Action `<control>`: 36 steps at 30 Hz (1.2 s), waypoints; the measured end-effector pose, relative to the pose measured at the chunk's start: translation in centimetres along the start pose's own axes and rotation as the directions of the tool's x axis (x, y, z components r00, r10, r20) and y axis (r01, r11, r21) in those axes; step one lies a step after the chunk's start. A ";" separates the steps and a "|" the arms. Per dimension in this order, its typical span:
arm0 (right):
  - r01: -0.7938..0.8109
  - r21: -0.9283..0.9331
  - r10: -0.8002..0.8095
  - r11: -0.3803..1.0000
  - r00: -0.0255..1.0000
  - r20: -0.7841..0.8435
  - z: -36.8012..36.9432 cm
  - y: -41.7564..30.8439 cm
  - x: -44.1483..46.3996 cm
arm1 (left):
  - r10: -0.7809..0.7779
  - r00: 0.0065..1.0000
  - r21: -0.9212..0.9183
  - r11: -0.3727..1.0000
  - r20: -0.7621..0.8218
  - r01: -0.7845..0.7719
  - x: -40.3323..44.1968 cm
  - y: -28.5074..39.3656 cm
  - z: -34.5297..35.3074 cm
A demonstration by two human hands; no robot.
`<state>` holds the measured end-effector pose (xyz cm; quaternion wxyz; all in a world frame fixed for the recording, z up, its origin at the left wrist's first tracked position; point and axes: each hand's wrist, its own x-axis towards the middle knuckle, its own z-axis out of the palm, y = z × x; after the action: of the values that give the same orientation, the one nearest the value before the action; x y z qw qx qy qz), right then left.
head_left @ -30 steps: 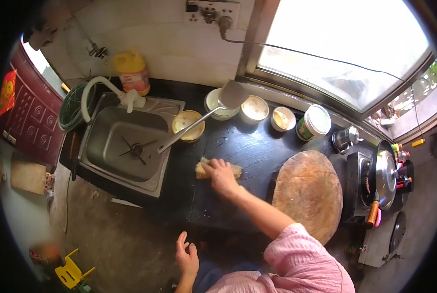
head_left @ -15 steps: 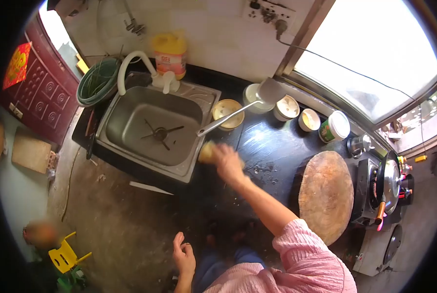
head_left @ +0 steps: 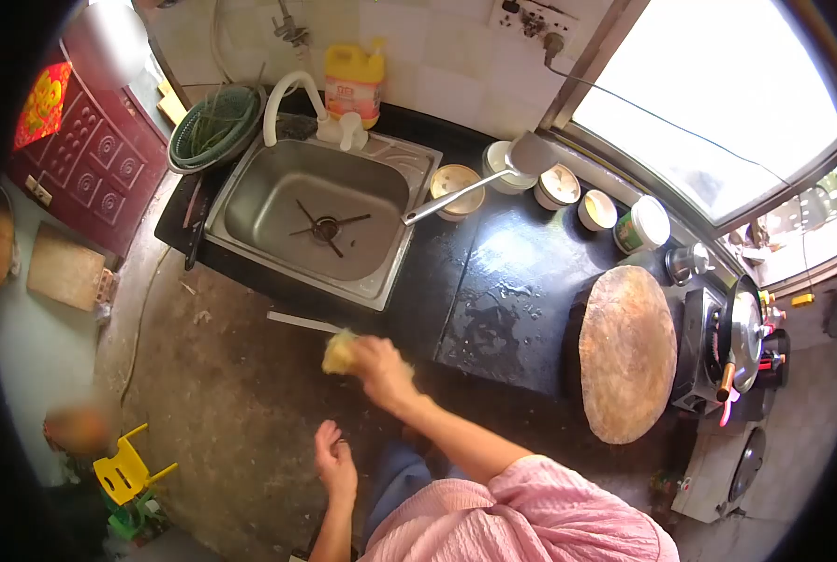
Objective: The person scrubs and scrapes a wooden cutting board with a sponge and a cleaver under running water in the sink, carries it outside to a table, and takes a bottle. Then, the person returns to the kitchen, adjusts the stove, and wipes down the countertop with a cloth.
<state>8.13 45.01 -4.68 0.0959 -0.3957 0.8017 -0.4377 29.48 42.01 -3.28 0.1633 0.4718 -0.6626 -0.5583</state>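
My right hand (head_left: pixel 384 375) is closed around a crumpled yellow cloth (head_left: pixel 341 354), which sticks out past the fingertips. The two are in front of the counter's near edge, below the sink (head_left: pixel 395 272). Lower down, my left hand (head_left: pixel 336 464) hangs with loosely bent fingers and nothing visible in it. Wet patches show on the black countertop (head_left: pixel 428 295). A long-handled ladle (head_left: pixel 456 197) rests across the bowls at the back, its handle pointing toward the sink.
A round wooden chopping board (head_left: pixel 627 356) stands at the right, beside a gas stove (head_left: pixel 699 351) with a lidded pan. Several bowls and a white tub (head_left: pixel 645 225) line the window. A yellow detergent jug (head_left: pixel 353 84) is behind the sink. A small yellow chair (head_left: pixel 124 468) stands on the floor.
My right hand has moved with the yellow cloth from the countertop beside the sink to in front of the counter edge. My left hand has shifted slightly up and left. The view has tilted a little.
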 end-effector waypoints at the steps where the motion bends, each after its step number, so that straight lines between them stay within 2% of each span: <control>1: -0.015 0.022 0.016 1.000 0.998 -0.057 -1.9 0.6 0.6 | 0.011 1.000 0.007 1.000 -0.022 -0.011 -0.4 -1.0 -0.8; 3: -0.021 -0.178 -0.006 0.984 0.989 -0.147 -7.4 7.0 2.5 | -0.019 0.997 0.006 1.000 -0.075 0.019 -1.2 -3.2 -2.1; 4: 0.003 -0.292 -0.095 0.956 0.949 -0.301 -10.7 11.1 3.4 | -0.040 0.995 0.005 0.999 -0.093 0.040 -1.7 -4.3 -2.4; 5: -0.319 -0.141 0.278 0.937 0.927 -0.250 -14.7 14.0 3.9 | -0.063 0.992 0.010 0.998 -0.108 0.064 -2.4 -5.6 -3.0; 6: -0.295 -0.174 0.215 0.940 0.903 -0.371 -18.3 16.4 4.0 | -0.085 0.989 0.022 0.996 -0.120 0.088 -2.9 -6.7 -3.6; 7: -0.283 -0.314 0.098 0.906 0.863 -0.496 -20.8 18.5 3.5 | -0.088 0.990 0.027 0.995 -0.111 0.092 -3.4 -7.6 -3.9; 8: -0.381 -0.437 0.107 0.815 0.840 -0.532 -21.8 20.9 2.5 | -0.092 0.991 0.032 0.995 -0.102 0.095 -3.8 -8.3 -4.1; 11: -0.650 -0.407 0.448 0.642 0.749 -0.489 -15.3 17.1 -0.2 | -0.092 0.990 0.024 0.995 -0.108 0.096 -4.9 -7.6 -3.1; 12: -0.517 -0.349 0.331 0.781 0.818 -0.471 -11.5 13.9 -1.5 | -0.087 0.990 0.010 0.996 -0.115 0.088 -5.2 -7.4 -3.0; 13: -0.378 -0.594 0.225 0.710 0.921 -0.317 -7.7 10.4 -2.3 | -0.075 0.990 -0.003 0.997 -0.123 0.076 -5.4 -6.8 -3.0; 14: -0.384 -0.511 0.407 0.769 0.911 -0.071 -6.0 4.0 -2.5 | -0.064 0.991 -0.025 0.998 -0.115 0.061 -5.6 -5.9 -2.7; 15: -0.243 -0.310 0.285 0.919 0.953 0.098 -1.5 3.9 -3.9 | -0.051 0.993 -0.047 0.998 -0.109 0.046 -5.6 -5.0 -2.4; 17: -0.037 0.079 0.030 0.996 0.996 0.089 1.9 1.4 -4.4 | -0.004 0.992 -0.058 0.998 -0.126 -0.003 -5.7 -3.7 -2.5; 19: -0.013 0.100 0.026 0.995 0.990 -0.138 -1.2 0.3 -3.6 | 0.037 0.988 -0.038 0.998 -0.151 -0.043 -6.6 -3.1 -3.2; 20: 0.011 0.069 0.002 0.998 0.982 -0.187 -4.0 2.6 -2.8 | -0.013 0.988 -0.041 0.999 -0.156 0.007 -7.2 -4.1 -3.6; 21: -0.044 -0.082 0.018 0.996 0.955 -0.295 -7.6 5.1 -2.4 | -0.059 0.986 -0.053 0.997 -0.158 0.052 -7.5 -5.7 -3.8; 22: -0.144 -0.176 0.098 0.974 0.965 -0.244 -12.0 8.8 -2.2 | -0.102 0.982 -0.066 0.994 -0.162 0.092 -7.6 -6.9 -4.0; 23: -0.208 -0.133 0.141 0.969 0.909 -0.392 -15.4 12.5 -2.2 | -0.106 0.983 -0.061 0.993 -0.151 0.098 -7.9 -7.3 -4.1; 24: -0.445 -0.139 0.338 0.885 0.818 -0.466 -18.3 15.1 -3.8 | -0.114 0.983 -0.055 0.993 -0.143 0.107 -8.4 -7.7 -4.1; 25: -0.596 -0.311 0.315 0.740 0.717 -0.622 -20.4 15.1 -5.3 | -0.126 0.982 -0.046 0.992 -0.138 0.121 -9.0 -8.0 -4.3; 27: -0.679 -0.382 0.300 0.627 0.662 -0.687 -17.5 14.7 -8.6 | -0.133 0.983 -0.037 0.991 -0.123 0.130 -9.4 -8.7 -4.4; 29: -0.641 -0.356 0.334 0.680 0.703 -0.628 -11.1 11.6 -9.6 | -0.121 0.987 -0.020 0.993 -0.109 0.119 -9.4 -8.4 -4.1; 30: -0.552 -0.370 0.314 0.748 0.784 -0.535 -7.7 8.6 -9.5 | -0.107 0.989 -0.003 0.994 -0.098 0.107 -9.2 -7.3 -3.7; 31: -0.394 -0.267 0.280 0.880 0.882 -0.378 -5.0 5.8 -9.1 | -0.093 0.992 0.013 0.995 -0.089 0.095 -9.0 -6.2 -3.2; 32: -0.239 -0.006 0.226 0.971 0.927 -0.298 -1.9 4.3 -8.0 | -0.056 0.996 0.021 0.998 -0.066 0.058 -9.1 -5.1 -2.8; 33: -0.071 0.278 0.139 0.958 0.963 -0.231 -0.6 2.3 -6.6 | -0.018 0.998 0.033 0.999 -0.056 0.020 -9.1 -3.9 -2.6; 35: 0.124 0.327 0.043 0.937 0.887 -0.459 -2.8 -0.2 -4.9 | 0.040 0.996 0.072 0.997 -0.085 -0.034 -8.8 -2.4 -3.4; 36: 0.009 0.280 0.132 0.960 0.868 -0.480 -4.0 0.1 -4.5 | 0.047 0.994 0.101 0.994 -0.100 -0.037 -8.9 -2.3 -3.9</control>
<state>9.11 50.80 -3.26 -0.0444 -0.2278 0.7435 -0.6272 37.92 47.07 -1.33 0.1852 0.4931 -0.6900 -0.4965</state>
